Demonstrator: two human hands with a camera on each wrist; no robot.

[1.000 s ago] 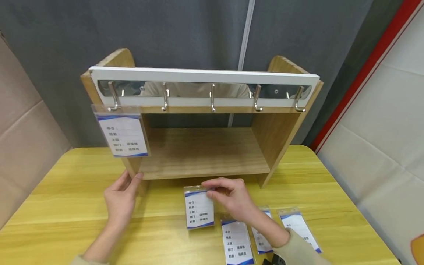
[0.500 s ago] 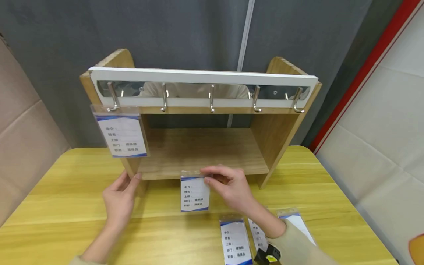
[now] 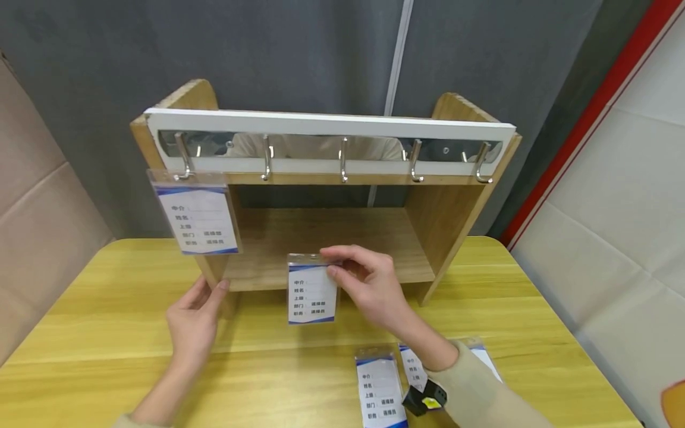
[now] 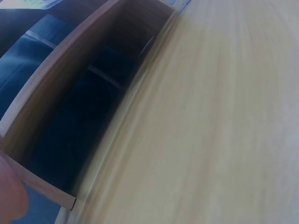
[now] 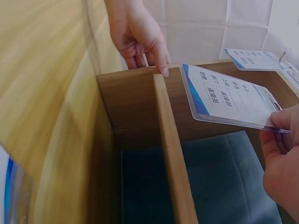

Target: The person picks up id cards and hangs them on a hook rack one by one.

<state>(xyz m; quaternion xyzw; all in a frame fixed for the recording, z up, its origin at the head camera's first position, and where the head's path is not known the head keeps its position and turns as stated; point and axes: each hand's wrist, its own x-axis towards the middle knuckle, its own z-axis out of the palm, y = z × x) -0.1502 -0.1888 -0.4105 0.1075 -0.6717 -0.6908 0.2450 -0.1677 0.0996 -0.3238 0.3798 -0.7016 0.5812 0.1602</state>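
Note:
In the head view my right hand [image 3: 369, 288] pinches a clear badge holder [image 3: 310, 297] by its top right corner, thumb in front. The badge hangs upright before the lower shelf [image 3: 332, 244] of a wooden rack, its printed card facing me. The right wrist view shows this badge [image 5: 229, 95] held at its slotted end by the fingers [image 5: 282, 119]. My left hand [image 3: 195, 321] grips the rack's left side panel low down, thumb at the shelf corner. Another badge holder [image 3: 198, 220] hangs from the leftmost metal hook [image 3: 183, 156] on the white rail [image 3: 321, 123].
Several metal hooks line the rail; the middle hook [image 3: 343, 159] has nothing on it. On the yellow wood-grain table [image 3: 80, 333] lie a badge [image 3: 381, 389] and others partly under the right sleeve [image 3: 481, 386]. A grey partition [image 3: 299, 53] stands behind the rack.
My right hand has raised the badge up from low over the table and slightly left, to in front of the lower shelf. The left hand keeps its place on the rack.

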